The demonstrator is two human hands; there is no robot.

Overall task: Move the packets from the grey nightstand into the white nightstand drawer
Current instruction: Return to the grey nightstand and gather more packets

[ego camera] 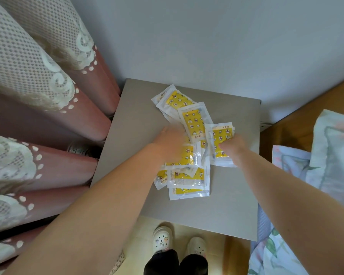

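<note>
Several clear packets with yellow star-printed inserts (193,124) lie scattered on top of the grey nightstand (139,124). My right hand (233,147) grips a packet (220,143) at the pile's right side, thumb on its face. My left hand (170,142), blurred, rests flat on the packets in the middle of the pile; whether it holds one is unclear. More packets (187,181) lie nearer me under my left forearm. No white nightstand is in view.
A pink curtain with lace trim (44,120) hangs close on the left. A bed with floral bedding (330,155) and a wooden frame is on the right. A grey wall stands behind. My feet in white clogs (179,245) stand in front of the nightstand.
</note>
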